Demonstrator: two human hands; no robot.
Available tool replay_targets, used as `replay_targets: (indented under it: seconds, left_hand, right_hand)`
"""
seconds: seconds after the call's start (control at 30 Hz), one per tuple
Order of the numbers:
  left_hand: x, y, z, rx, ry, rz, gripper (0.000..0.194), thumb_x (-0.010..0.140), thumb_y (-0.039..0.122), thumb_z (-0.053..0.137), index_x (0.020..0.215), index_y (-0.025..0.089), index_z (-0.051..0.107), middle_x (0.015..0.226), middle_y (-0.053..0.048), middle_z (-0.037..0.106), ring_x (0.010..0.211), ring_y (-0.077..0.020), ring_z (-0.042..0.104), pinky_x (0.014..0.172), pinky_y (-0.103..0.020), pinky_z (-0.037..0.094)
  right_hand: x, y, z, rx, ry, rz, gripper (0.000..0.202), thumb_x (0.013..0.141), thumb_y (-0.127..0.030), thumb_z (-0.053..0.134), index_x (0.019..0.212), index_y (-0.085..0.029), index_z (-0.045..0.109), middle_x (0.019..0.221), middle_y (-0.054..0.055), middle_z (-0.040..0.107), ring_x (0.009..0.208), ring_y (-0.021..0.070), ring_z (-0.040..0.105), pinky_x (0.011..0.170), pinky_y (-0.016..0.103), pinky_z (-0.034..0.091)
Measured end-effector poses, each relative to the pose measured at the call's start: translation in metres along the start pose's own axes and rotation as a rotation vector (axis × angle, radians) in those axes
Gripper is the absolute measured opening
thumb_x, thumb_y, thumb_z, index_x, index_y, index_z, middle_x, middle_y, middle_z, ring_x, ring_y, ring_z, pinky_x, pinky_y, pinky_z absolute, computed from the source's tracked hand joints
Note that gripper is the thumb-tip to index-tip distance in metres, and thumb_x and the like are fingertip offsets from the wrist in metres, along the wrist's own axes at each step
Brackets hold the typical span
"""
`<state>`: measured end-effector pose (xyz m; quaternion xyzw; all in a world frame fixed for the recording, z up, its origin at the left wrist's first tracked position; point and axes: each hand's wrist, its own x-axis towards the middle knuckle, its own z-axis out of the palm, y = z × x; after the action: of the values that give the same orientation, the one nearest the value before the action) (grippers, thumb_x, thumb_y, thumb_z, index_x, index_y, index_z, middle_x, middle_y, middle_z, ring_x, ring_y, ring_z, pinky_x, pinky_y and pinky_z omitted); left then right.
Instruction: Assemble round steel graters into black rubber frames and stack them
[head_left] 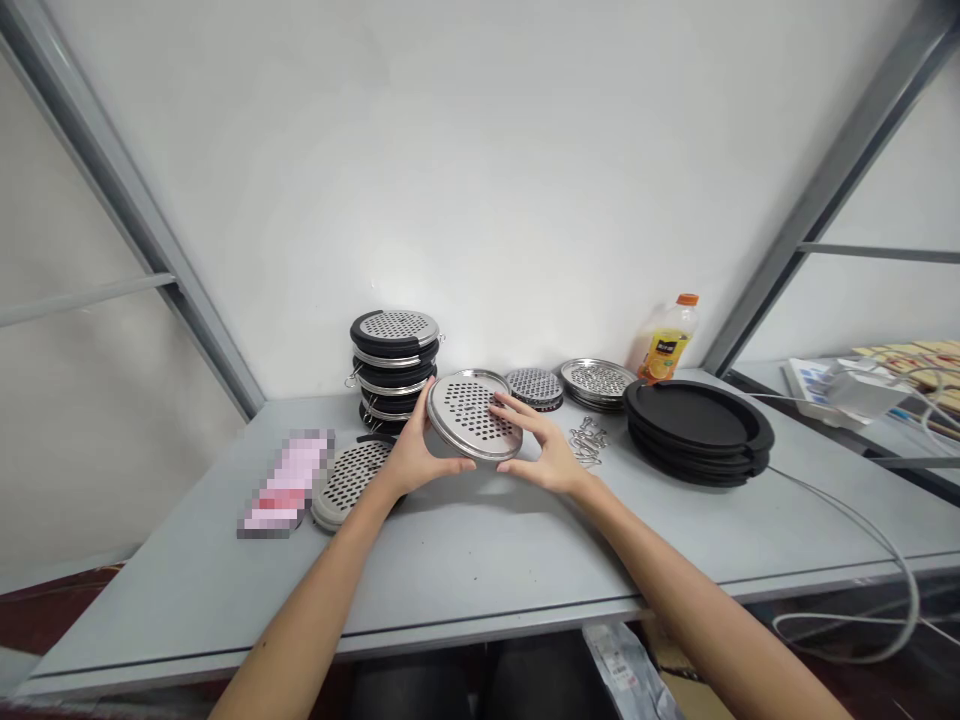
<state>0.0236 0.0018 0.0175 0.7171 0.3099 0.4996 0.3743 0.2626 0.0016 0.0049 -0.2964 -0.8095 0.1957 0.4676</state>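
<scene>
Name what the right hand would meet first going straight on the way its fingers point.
The perforated metal disc: the fingers of the right hand appear to rest on its face. Past it, the stack of black-rimmed discs seems roughly next in line, though depth is unclear.

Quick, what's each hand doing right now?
Left hand: holding the perforated metal disc at its left edge.
Right hand: holding the same disc, fingers spread over its right side.

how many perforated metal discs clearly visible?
5: held disc between left hand and right hand; top disc on tall stack; flat disc on table; small disc on middle pile; wide disc on pile near bottle. More may be hidden underneath.
</scene>
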Motion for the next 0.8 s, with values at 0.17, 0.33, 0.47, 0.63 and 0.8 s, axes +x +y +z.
replay_targets:
  seconds: [0.17, 0.33, 0.47, 0.63, 0.8]
  left_hand:
    - [0.003, 0.006, 0.003, -0.291, 0.036, -0.067, 0.091, 0.076, 0.045, 0.073, 0.148, 0.02, 0.023, 0.152, -0.012, 0.031, 0.14, -0.0299, 0.028, 0.116, -0.044, 0.024]
    - [0.004, 0.012, 0.008, -0.48, 0.102, -0.238, 0.075, 0.081, 0.032, 0.068, 0.146, 0.029, 0.03, 0.149, -0.005, 0.04, 0.135, -0.0294, 0.038, 0.111, -0.047, 0.035]
    - [0.003, 0.009, 0.007, -0.582, 0.101, -0.285, 0.078, 0.079, 0.024, 0.07, 0.145, 0.03, 0.031, 0.144, -0.006, 0.045, 0.13, -0.0297, 0.044, 0.107, -0.049, 0.04]
    - [0.004, 0.01, 0.007, -0.581, 0.119, -0.252, 0.07, 0.08, 0.023, 0.068, 0.142, 0.027, 0.037, 0.138, -0.006, 0.052, 0.129, -0.0281, 0.046, 0.109, -0.048, 0.038]
    - [0.004, 0.013, 0.007, -0.572, 0.105, -0.218, 0.067, 0.081, 0.025, 0.067, 0.142, 0.028, 0.038, 0.138, -0.005, 0.052, 0.129, -0.0273, 0.046, 0.11, -0.047, 0.037]
  right_hand:
    - [-0.001, 0.001, 0.001, -0.101, 0.015, -0.072, 0.075, 0.065, -0.043, 0.08, 0.134, -0.03, 0.052, 0.149, 0.009, 0.037, 0.139, 0.0352, 0.028, 0.113, 0.057, 0.023]
    - [0.0, 0.004, 0.004, -0.168, 0.011, -0.084, 0.084, 0.065, -0.045, 0.079, 0.14, -0.03, 0.044, 0.15, 0.01, 0.034, 0.141, 0.0354, 0.024, 0.113, 0.057, 0.024]
    - [0.0, 0.004, 0.005, -0.228, 0.001, -0.066, 0.092, 0.065, -0.047, 0.079, 0.144, -0.028, 0.036, 0.152, 0.012, 0.03, 0.141, 0.0348, 0.022, 0.114, 0.055, 0.023]
    - [-0.001, 0.001, 0.006, -0.163, 0.053, 0.009, 0.101, 0.064, -0.052, 0.077, 0.147, -0.028, 0.026, 0.158, 0.01, 0.015, 0.143, 0.036, 0.018, 0.114, 0.055, 0.023]
    - [0.004, 0.007, 0.006, 0.302, 0.219, 0.324, 0.068, 0.084, -0.048, 0.059, 0.142, -0.022, 0.035, 0.13, 0.014, 0.058, 0.116, 0.0292, 0.057, 0.101, 0.052, 0.043]
